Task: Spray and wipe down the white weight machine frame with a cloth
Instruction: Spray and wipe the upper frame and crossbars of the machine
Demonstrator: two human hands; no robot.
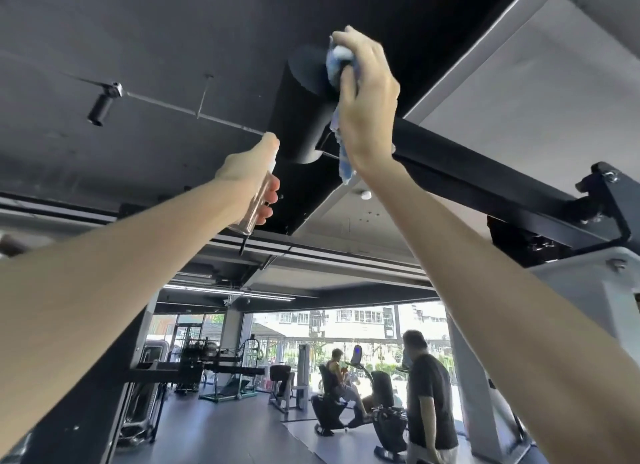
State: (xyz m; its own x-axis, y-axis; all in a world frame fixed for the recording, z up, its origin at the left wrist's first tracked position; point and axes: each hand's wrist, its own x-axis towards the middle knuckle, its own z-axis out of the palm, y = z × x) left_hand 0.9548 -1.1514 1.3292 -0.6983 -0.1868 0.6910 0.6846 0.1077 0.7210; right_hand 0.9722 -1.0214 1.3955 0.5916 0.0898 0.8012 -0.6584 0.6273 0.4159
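Both my arms reach overhead. My right hand (367,93) grips a blue and white cloth (337,62) and presses it against a black foam roller pad (304,107) on a black bar (485,183) of the machine. The cloth's loose end hangs down past my wrist. My left hand (252,176) holds a clear spray bottle (258,200), thumb up by its top, just left of and below the pad. The white machine frame (581,290) shows at the right, below a black bolted bracket (609,200).
A dark ceiling with a track spotlight (102,107) lies above. Further off on the gym floor stand exercise machines (221,370), a seated person on a recumbent bike (337,377), and a standing person in a black shirt (429,398). A grey pillar (481,394) rises at right.
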